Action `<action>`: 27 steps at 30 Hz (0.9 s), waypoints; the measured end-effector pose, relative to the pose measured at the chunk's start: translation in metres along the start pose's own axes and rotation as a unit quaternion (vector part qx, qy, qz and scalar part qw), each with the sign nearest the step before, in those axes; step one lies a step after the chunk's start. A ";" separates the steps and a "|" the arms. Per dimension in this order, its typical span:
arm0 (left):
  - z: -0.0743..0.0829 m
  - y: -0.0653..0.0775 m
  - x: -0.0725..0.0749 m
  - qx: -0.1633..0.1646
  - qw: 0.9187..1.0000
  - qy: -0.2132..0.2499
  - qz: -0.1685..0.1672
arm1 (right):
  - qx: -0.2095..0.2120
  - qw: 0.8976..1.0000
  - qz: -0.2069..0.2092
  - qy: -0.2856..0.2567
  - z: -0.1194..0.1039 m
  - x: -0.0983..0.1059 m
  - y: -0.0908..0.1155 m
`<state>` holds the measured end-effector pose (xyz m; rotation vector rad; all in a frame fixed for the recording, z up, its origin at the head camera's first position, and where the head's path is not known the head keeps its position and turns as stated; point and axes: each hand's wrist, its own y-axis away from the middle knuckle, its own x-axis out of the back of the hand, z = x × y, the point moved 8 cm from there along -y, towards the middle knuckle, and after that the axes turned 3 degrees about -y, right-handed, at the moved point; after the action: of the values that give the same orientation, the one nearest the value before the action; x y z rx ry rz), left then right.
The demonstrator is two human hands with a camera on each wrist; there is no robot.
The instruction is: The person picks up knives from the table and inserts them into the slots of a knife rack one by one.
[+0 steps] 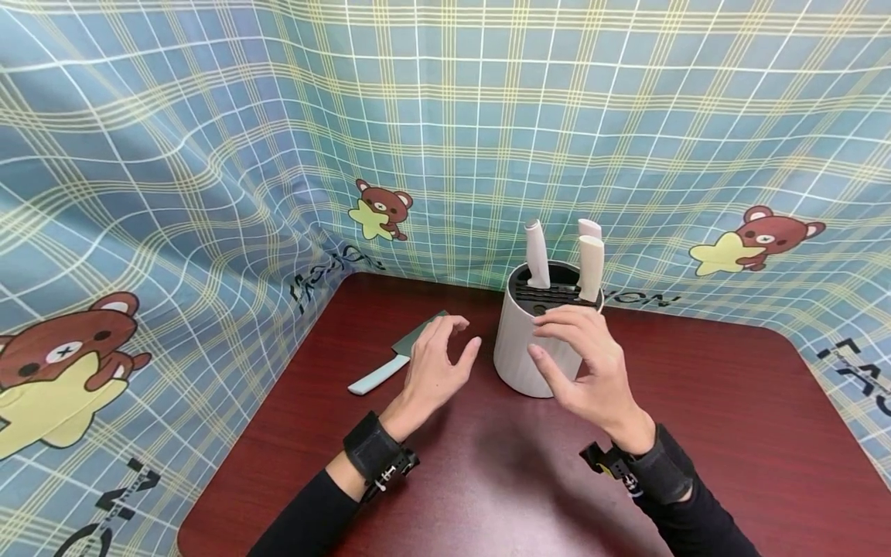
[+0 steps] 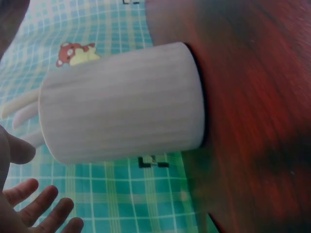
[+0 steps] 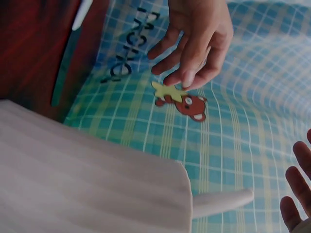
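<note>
A round white knife block (image 1: 524,360) with a black slotted top stands on the table, and several light-handled tools, one with a pale handle (image 1: 536,255), stick up from it. My right hand (image 1: 588,367) hovers in front of the block, fingers relaxed and holding nothing. To the block's left, my left hand (image 1: 438,367) is in the air, thumb apart from the fingers, also holding nothing. Beyond it a cleaver (image 1: 379,376) with a pale handle and dark blade lies flat, its blade partly hidden by that hand. In the left wrist view the block (image 2: 121,104) appears sideways.
The dark red table (image 1: 487,495) has rounded far corners. A blue-green plaid cloth (image 1: 452,139) with printed bears hangs behind it and along the left side. A black strap (image 1: 376,449) with a small device sits on each wrist.
</note>
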<state>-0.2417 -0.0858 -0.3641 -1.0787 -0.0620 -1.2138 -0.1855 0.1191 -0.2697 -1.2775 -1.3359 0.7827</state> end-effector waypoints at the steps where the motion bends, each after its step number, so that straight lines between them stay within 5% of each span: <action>1: -0.004 0.001 0.000 0.005 1.000 -0.004 -0.001 | 0.002 1.000 -0.004 -0.003 -0.001 -0.002 0.002; 8: -0.045 0.012 0.002 0.072 0.997 -0.025 -0.024 | 0.011 0.999 -0.032 -0.023 -0.006 -0.013 0.012; 16: -0.086 0.023 0.006 0.162 0.984 -0.045 -0.051 | 0.023 0.997 -0.054 -0.042 -0.012 -0.024 0.022; 27: -0.129 0.037 0.017 0.204 0.969 -0.115 -0.076 | 0.027 0.995 -0.075 -0.057 -0.019 -0.039 0.035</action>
<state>-0.2682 -0.1889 -0.4470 -0.8559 -0.5604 -1.1421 -0.1643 0.0856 -0.3088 -1.0896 -1.4742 0.7893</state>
